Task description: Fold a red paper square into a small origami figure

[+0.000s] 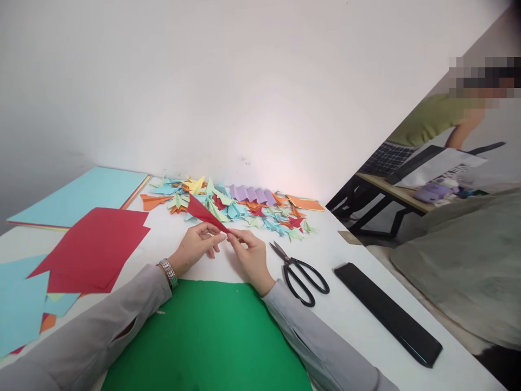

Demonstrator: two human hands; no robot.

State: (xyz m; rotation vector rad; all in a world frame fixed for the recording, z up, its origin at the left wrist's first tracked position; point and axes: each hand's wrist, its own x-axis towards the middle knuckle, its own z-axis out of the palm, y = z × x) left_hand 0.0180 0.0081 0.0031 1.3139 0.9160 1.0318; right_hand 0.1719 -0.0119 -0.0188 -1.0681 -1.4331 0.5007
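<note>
A narrow folded piece of red paper is held up above the table, slanting from upper left to lower right. My right hand pinches its lower right end between thumb and fingers. My left hand is closed against the paper's lower edge, thumb pointing toward the right fingertips. Below both hands lies a large green sheet. Black-handled scissors rest on the table just right of my right hand, blades slightly apart.
Behind the hands spreads a pile of small folded coloured papers, with a purple pleated strip. Red sheets and blue sheets lie left. A long black case lies right. Another person bends over a further table.
</note>
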